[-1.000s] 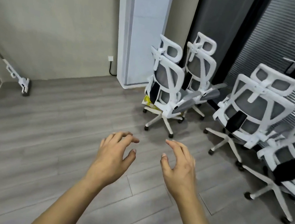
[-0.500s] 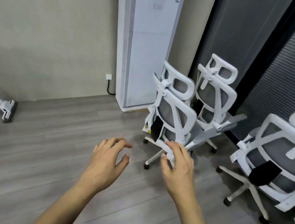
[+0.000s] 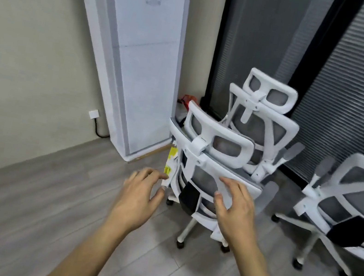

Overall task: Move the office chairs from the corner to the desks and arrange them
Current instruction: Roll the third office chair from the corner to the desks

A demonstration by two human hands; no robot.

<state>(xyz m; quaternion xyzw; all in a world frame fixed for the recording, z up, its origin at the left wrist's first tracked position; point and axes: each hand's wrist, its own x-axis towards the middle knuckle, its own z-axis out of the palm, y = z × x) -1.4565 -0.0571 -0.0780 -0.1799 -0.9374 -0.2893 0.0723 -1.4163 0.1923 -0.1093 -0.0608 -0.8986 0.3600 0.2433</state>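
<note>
Three white-framed office chairs with grey mesh backs stand in the corner, backs toward me. The nearest chair point(image 3: 208, 149) has a yellow tag hanging at its left side. A second chair point(image 3: 264, 118) stands right behind it, and a third chair point(image 3: 356, 193) is at the right. My left hand point(image 3: 142, 191) hovers just left of the nearest chair's back, fingers loosely spread, holding nothing. In front of that backrest my right hand point(image 3: 235, 203) is raised with spread fingers; whether it touches the frame is unclear.
A tall white floor air conditioner point(image 3: 137, 57) stands against the wall left of the chairs. Dark glass panels with blinds point(image 3: 356, 83) run behind them. Grey wood flooring point(image 3: 32, 196) stretches to the left. A wall socket point(image 3: 94, 113) with a cable is low on the wall.
I have come closer to the corner; the chairs now fill more of the view. Both hands have gone forward and reached the nearest chair's backrest.
</note>
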